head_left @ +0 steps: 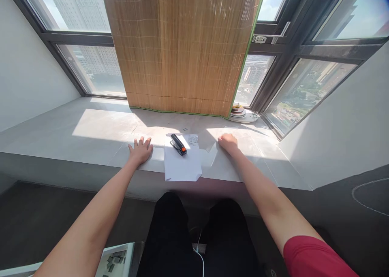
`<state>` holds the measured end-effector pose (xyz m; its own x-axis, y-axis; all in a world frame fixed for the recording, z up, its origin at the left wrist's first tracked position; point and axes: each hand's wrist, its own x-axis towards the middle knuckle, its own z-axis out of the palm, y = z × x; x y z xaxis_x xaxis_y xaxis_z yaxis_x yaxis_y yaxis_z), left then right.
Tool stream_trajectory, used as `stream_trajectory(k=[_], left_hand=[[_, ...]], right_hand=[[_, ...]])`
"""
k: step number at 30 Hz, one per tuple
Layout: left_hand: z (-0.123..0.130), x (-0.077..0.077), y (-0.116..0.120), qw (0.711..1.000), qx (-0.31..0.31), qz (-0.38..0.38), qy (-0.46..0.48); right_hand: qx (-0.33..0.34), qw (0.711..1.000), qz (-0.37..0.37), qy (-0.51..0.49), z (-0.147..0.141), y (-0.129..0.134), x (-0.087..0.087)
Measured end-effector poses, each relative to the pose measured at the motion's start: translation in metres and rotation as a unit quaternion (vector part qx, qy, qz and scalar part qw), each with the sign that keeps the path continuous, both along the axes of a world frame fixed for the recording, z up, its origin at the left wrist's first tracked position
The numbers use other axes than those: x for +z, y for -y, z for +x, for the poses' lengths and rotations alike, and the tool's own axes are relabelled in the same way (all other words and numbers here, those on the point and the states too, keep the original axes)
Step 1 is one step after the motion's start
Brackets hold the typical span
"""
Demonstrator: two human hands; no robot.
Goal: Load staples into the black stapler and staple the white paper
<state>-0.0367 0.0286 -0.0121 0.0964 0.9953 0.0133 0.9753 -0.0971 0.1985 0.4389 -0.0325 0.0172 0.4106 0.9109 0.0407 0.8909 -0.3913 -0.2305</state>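
Observation:
White paper (pixel 182 166) lies on the window sill (pixel 100 125), its near edge reaching past the sill's front. A black stapler (pixel 178 144) with an orange end rests on top of it. Left of the paper, my left hand (pixel 141 150) is flat on the sill with fingers spread, holding nothing. To the right of the paper, my right hand (pixel 228 142) rests on the sill with its fingers curled closed; whatever is in it, if anything, is hidden. Small staple-like bits (pixel 185 129) lie beyond the paper.
A bamboo blind (pixel 188 50) hangs down to the sill in front of the windows. Stacked plates (pixel 238 113) stand at the back right corner. Below are my legs, a white cable (pixel 202 261) and a white-framed box (pixel 130 256) at the lower left.

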Motion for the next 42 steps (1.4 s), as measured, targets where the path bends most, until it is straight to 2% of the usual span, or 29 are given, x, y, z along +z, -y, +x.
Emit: stream_trajectory(k=[3,5,9,26,28,30,32,34,35,36,37,39,42], left_hand=[[0.002,0.002,0.001,1.000,0.005,0.005,0.003],[0.003,0.004,0.003,1.000,0.007,0.005,0.003],[0.005,0.008,0.005,1.000,0.009,0.000,0.003],[0.003,0.006,0.002,1.000,0.012,-0.012,-0.020],[0.003,0.006,0.002,1.000,0.012,-0.005,-0.020],[0.003,0.006,0.002,1.000,0.012,-0.002,-0.018],[0.004,0.007,0.002,1.000,0.014,-0.002,-0.015],[0.004,0.008,0.003,1.000,0.015,-0.001,-0.013],[0.005,0.008,0.003,1.000,0.016,0.000,-0.013],[0.005,0.009,0.004,1.000,0.017,0.001,-0.013],[0.006,0.009,0.004,1.000,0.018,0.001,-0.013],[0.007,0.010,0.006,1.000,0.020,0.001,-0.015],[0.008,0.011,0.006,1.000,0.020,0.000,-0.018]], right_hand=[[-0.063,0.997,0.011,0.051,0.062,0.039,-0.014],[-0.067,0.995,0.010,0.071,0.079,0.055,-0.023],[-0.052,0.996,0.003,0.076,0.078,0.058,-0.032],[-0.059,0.997,0.033,0.039,0.079,0.054,-0.035],[-0.060,0.997,0.041,0.016,0.068,0.053,-0.035],[-0.026,0.997,0.075,-0.023,0.043,0.051,-0.035],[0.063,0.984,0.145,-0.081,0.004,0.046,-0.034],[0.169,0.947,0.225,-0.155,-0.046,0.039,-0.031],[0.225,0.925,0.240,-0.189,-0.072,0.035,-0.029],[0.271,0.907,0.241,-0.213,-0.097,0.030,-0.026],[0.290,0.901,0.235,-0.223,-0.120,0.026,-0.024],[0.310,0.905,0.201,-0.213,-0.154,0.017,-0.019],[0.333,0.915,0.148,-0.175,-0.165,0.010,-0.019]])
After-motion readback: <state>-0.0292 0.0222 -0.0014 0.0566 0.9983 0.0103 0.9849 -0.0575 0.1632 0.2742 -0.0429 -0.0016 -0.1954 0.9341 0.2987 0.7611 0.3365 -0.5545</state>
